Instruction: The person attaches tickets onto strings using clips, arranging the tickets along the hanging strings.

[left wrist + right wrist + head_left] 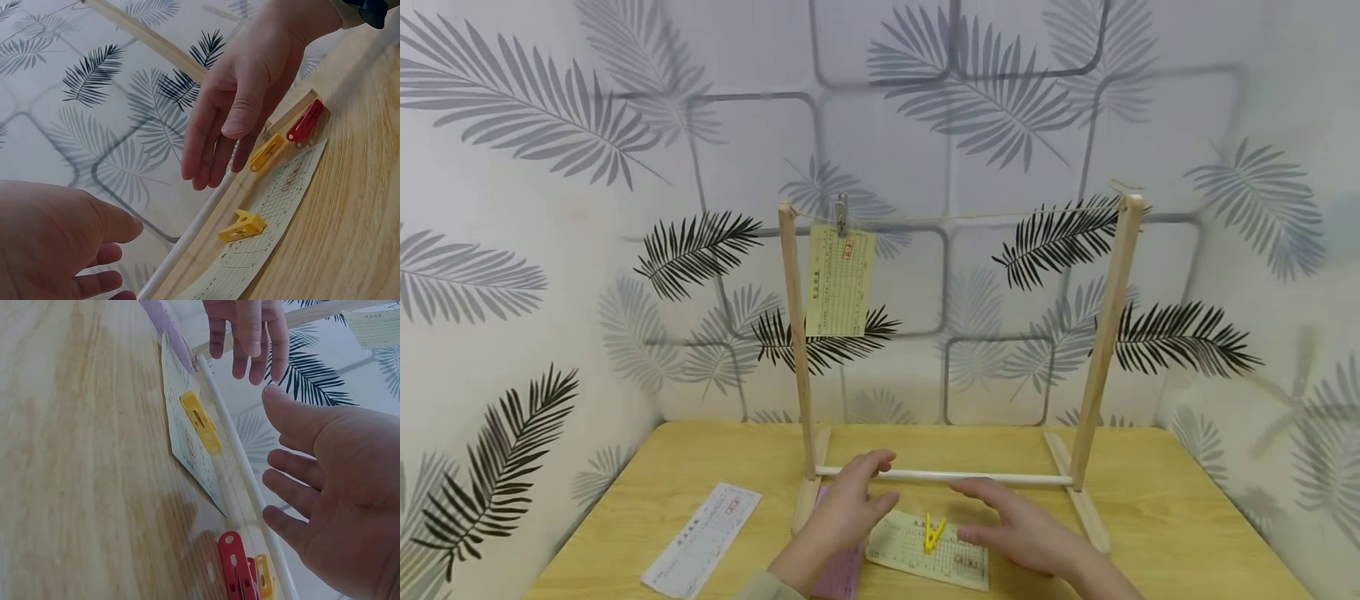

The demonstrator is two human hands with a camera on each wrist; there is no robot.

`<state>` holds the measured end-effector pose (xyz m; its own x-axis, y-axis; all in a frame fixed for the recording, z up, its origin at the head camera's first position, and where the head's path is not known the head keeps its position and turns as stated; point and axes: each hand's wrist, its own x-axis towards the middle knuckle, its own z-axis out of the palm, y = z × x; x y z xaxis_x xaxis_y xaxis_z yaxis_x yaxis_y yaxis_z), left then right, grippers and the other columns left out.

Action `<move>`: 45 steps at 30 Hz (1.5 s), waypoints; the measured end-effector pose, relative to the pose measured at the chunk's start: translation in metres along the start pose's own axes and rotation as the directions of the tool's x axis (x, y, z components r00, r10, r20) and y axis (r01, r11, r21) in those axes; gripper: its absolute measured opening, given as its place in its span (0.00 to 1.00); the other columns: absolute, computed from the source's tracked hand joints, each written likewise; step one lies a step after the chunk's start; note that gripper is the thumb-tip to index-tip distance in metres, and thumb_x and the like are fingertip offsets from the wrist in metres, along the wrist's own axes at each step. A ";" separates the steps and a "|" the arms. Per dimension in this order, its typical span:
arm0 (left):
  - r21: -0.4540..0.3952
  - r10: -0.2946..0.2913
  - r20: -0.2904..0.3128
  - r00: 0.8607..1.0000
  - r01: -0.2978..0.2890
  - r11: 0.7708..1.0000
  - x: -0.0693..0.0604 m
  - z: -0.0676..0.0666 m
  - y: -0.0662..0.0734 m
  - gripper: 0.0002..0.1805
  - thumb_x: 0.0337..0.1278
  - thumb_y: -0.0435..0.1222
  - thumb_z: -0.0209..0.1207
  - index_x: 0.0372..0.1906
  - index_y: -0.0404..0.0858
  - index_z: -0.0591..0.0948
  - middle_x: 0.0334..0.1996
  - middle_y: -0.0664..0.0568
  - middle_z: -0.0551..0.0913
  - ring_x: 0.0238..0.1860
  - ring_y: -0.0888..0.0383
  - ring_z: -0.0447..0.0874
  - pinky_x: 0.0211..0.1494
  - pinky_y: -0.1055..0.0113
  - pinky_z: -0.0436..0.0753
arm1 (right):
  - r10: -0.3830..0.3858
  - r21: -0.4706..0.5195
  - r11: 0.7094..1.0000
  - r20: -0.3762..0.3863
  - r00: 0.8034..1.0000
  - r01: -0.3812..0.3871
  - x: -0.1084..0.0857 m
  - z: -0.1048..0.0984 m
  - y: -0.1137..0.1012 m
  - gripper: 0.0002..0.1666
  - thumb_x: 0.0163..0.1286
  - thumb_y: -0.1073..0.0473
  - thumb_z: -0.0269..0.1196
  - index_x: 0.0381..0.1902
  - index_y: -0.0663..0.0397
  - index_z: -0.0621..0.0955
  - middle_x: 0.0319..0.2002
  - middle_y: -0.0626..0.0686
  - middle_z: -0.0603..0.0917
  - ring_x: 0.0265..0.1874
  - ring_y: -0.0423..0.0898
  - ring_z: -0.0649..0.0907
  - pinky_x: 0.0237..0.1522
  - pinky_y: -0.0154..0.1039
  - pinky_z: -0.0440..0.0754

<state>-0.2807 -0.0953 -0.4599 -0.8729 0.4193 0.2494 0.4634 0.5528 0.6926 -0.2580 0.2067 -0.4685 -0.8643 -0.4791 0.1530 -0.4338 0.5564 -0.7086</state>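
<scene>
Presently, yellow plastic clothespin [930, 542] lies on pale-green printed paper slip [916, 557] on wood-grain worktop [1180, 525]. Left hand [846, 510] near slip's left end, grip spread; right hand [1021, 530] near slip's right end, grip spread.

Head view faces forward; 2 nearer wrist views share the rod [925, 475].

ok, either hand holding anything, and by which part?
Nothing: left hand and right hand are both empty; a yellow clip rests on the paper between them.
</scene>
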 end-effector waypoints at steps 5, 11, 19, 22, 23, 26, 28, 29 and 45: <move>-0.027 -0.015 0.033 0.999 0.016 0.999 -0.003 0.001 -0.006 0.29 0.76 0.33 0.68 0.75 0.34 0.76 0.68 0.40 0.80 0.66 0.37 0.80 0.62 0.42 0.85 | -0.011 0.021 1.000 0.024 1.000 0.011 0.006 0.008 0.002 0.35 0.79 0.48 0.72 0.77 0.54 0.78 0.75 0.58 0.80 0.74 0.68 0.76 0.71 0.74 0.71; -0.032 -0.039 0.062 0.997 0.041 0.999 -0.004 0.000 -0.011 0.27 0.77 0.34 0.67 0.74 0.34 0.77 0.69 0.41 0.80 0.70 0.36 0.78 0.69 0.35 0.80 | -0.027 0.041 0.999 0.048 0.998 0.025 0.012 0.013 0.006 0.36 0.79 0.49 0.72 0.77 0.58 0.77 0.75 0.60 0.79 0.75 0.68 0.75 0.72 0.73 0.70; -0.046 -0.087 0.061 0.994 0.090 0.995 -0.003 0.000 -0.020 0.28 0.74 0.35 0.70 0.74 0.36 0.78 0.68 0.42 0.81 0.67 0.36 0.80 0.66 0.37 0.82 | -0.004 0.089 0.996 0.067 0.998 -0.002 0.018 0.015 0.009 0.37 0.77 0.50 0.74 0.78 0.54 0.77 0.76 0.59 0.78 0.76 0.68 0.73 0.74 0.74 0.67; -0.045 -0.105 0.061 0.993 0.108 0.993 -0.003 0.002 -0.023 0.29 0.73 0.36 0.71 0.73 0.37 0.79 0.68 0.43 0.81 0.67 0.37 0.80 0.66 0.37 0.82 | 0.009 0.094 0.995 0.073 0.997 -0.016 0.019 0.016 0.010 0.37 0.76 0.51 0.75 0.77 0.55 0.78 0.75 0.59 0.79 0.75 0.68 0.74 0.74 0.73 0.68; -0.044 -0.111 0.061 0.992 0.114 0.992 -0.003 0.002 -0.024 0.29 0.72 0.36 0.72 0.73 0.37 0.79 0.67 0.44 0.81 0.67 0.37 0.81 0.67 0.38 0.82 | 0.010 0.089 0.996 0.072 0.997 -0.016 0.019 0.016 0.011 0.37 0.76 0.51 0.75 0.77 0.55 0.78 0.75 0.59 0.79 0.75 0.68 0.75 0.74 0.73 0.68; -0.032 -0.114 0.061 0.992 0.116 0.993 -0.002 0.003 -0.026 0.30 0.69 0.36 0.74 0.73 0.38 0.79 0.67 0.45 0.82 0.66 0.38 0.81 0.66 0.39 0.82 | 0.006 0.071 0.997 0.065 0.998 -0.011 0.019 0.016 0.011 0.37 0.75 0.51 0.76 0.77 0.54 0.79 0.74 0.60 0.80 0.74 0.68 0.76 0.74 0.73 0.68; -0.021 -0.109 0.064 0.992 0.111 0.994 -0.002 0.003 -0.026 0.32 0.67 0.35 0.76 0.73 0.38 0.79 0.67 0.45 0.82 0.66 0.39 0.81 0.66 0.39 0.82 | 0.004 0.073 0.997 0.068 0.998 -0.009 0.019 0.016 0.011 0.37 0.75 0.51 0.76 0.77 0.55 0.79 0.75 0.60 0.79 0.74 0.69 0.75 0.74 0.73 0.68; -0.009 -0.102 0.068 0.992 0.103 0.995 -0.003 0.003 -0.026 0.32 0.66 0.35 0.76 0.73 0.38 0.79 0.66 0.44 0.82 0.65 0.39 0.81 0.66 0.39 0.82 | 0.006 0.075 0.997 0.071 0.997 -0.011 0.019 0.016 0.011 0.37 0.75 0.51 0.76 0.77 0.55 0.78 0.75 0.60 0.79 0.75 0.69 0.75 0.74 0.73 0.68; 0.282 -0.023 0.160 0.987 -0.024 0.959 -0.004 0.012 -0.026 0.38 0.58 0.45 0.81 0.73 0.43 0.81 0.70 0.51 0.83 0.71 0.45 0.79 0.75 0.45 0.76 | 0.020 0.083 0.996 0.088 0.996 -0.027 0.020 0.015 0.012 0.37 0.76 0.52 0.75 0.77 0.56 0.78 0.74 0.61 0.80 0.75 0.69 0.75 0.74 0.72 0.69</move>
<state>-0.2874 -0.1023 -0.4869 -0.8476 0.5166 0.1216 0.5080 0.7234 0.4676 -0.2766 0.1934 -0.4846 -0.8473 -0.5255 0.0776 -0.3872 0.5110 -0.7675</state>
